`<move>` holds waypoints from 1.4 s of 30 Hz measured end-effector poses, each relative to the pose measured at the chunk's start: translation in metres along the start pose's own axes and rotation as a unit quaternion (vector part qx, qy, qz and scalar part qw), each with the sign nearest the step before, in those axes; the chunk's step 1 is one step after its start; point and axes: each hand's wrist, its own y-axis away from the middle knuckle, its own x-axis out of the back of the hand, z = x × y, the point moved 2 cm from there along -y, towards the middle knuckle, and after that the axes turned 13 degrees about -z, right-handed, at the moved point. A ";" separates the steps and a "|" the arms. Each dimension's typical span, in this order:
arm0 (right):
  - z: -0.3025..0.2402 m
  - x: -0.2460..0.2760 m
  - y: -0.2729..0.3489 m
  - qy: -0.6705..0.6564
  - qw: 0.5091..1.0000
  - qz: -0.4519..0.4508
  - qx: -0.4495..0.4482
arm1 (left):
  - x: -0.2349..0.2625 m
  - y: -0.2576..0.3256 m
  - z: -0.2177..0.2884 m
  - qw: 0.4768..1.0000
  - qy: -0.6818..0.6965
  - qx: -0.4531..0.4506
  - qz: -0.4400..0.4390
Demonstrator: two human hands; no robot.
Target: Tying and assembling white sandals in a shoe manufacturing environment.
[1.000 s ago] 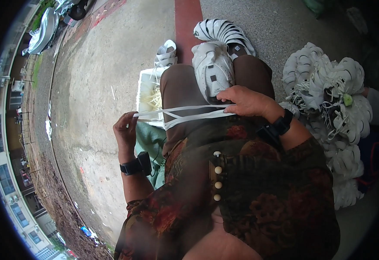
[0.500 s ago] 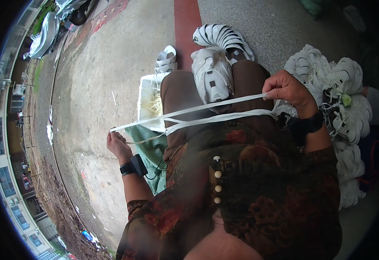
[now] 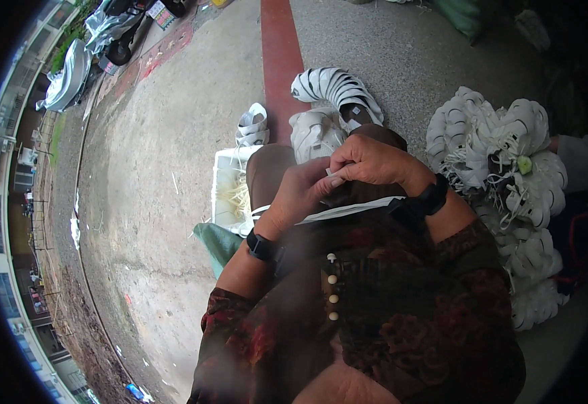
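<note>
My left hand (image 3: 302,185) and my right hand (image 3: 369,160) meet over my lap, fingers pinched together. A small bit of white shoelace (image 3: 330,173) shows between their fingertips; most of it is hidden by the fingers. More white laces (image 3: 354,209) lie across my thighs, just below the hands. Beyond my fingers, a white shoe upper (image 3: 313,132) rests between my knees. Behind it, a curved row of nested white shoe pieces (image 3: 337,87) fans out.
By my left knee stands a white box (image 3: 223,161) with pale laces inside, and green cloth (image 3: 214,246) beside it. Two or so white shoe pieces (image 3: 252,124) lie past the box. A large heap of white shoe uppers (image 3: 489,135) is piled at my right.
My hands were far apart with a lace stretched between them. They have come together over my lap, and the stretched lace is no longer taut in view.
</note>
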 end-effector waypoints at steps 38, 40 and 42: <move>0.095 0.001 -0.079 0.366 0.894 0.156 -0.207 | 0.057 -0.027 -0.084 0.947 -0.289 0.032 0.136; 0.096 -0.001 -0.081 0.378 0.888 0.147 -0.215 | 0.056 -0.028 -0.082 0.944 -0.292 0.055 0.146; 0.095 -0.003 -0.082 0.409 0.877 0.139 -0.210 | 0.056 -0.028 -0.080 0.939 -0.297 0.078 0.156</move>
